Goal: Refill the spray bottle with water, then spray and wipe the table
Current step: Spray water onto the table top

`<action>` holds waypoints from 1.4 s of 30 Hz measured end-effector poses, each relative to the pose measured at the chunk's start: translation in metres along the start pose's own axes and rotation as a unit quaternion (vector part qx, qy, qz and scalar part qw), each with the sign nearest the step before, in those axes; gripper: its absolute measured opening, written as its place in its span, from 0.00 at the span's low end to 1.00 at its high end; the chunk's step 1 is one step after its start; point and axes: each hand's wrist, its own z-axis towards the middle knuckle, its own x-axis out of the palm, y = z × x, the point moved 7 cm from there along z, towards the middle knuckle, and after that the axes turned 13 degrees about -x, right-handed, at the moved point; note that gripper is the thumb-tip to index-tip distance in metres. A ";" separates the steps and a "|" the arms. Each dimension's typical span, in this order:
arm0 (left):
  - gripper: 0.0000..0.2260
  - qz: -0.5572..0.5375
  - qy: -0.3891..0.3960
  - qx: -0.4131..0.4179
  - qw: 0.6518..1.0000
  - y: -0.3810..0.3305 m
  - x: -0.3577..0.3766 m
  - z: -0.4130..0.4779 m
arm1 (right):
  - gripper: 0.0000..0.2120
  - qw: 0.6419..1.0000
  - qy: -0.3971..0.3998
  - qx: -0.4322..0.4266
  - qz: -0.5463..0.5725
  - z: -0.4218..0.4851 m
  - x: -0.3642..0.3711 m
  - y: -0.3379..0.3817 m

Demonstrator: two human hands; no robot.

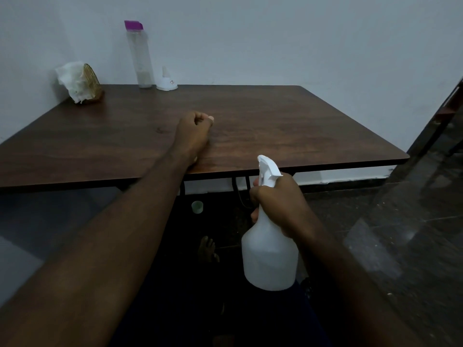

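The right grip point(278, 206), a bare hand, is grasping the spray bottle point(269, 259) around its narrow neck, directly under the white trigger head point(268, 169). The fingers wrap the neck from the left side and the thumb side lies to the right. The bottle is upright, in the air in front of the near edge of the tabletop point(300, 126), and its wide body hangs below the grip. The body is of cloudy white plastic, smooth, with round shoulders and a flat bottom.

The left grip point(194, 132) is clenched into a fist and rests with its wrist on the tabletop, near the front edge. The tabletop is dark brown with wood grain, thin, with rounded corners.

At the far edge, against the pale wall, there is a tall clear bottle point(142, 58) with a purple cap point(133, 25), and just beside it a small white funnel point(166, 82). In the far left corner, crumpled white tissue point(71, 80) sits in a golden wire holder point(91, 78).
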 end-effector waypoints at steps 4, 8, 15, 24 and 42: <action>0.03 0.009 0.004 0.008 1.000 -0.002 0.001 -0.002 | 0.06 1.000 -0.011 -0.010 -0.016 0.000 0.000 0.005; 0.04 0.010 0.012 0.004 1.000 -0.002 0.001 -0.003 | 0.08 1.000 -0.013 -0.009 -0.006 0.002 -0.002 0.008; 0.03 0.015 0.015 0.010 1.000 -0.003 0.001 -0.008 | 0.07 0.999 -0.019 -0.022 -0.038 0.003 0.002 0.008; 0.02 0.021 0.012 0.016 1.000 -0.006 0.000 -0.011 | 0.09 0.996 -0.032 -0.039 -0.068 0.003 0.005 0.009; 0.03 0.048 -0.009 0.026 0.998 -0.003 0.000 -0.011 | 0.10 0.997 -0.027 -0.044 -0.057 0.001 0.007 0.001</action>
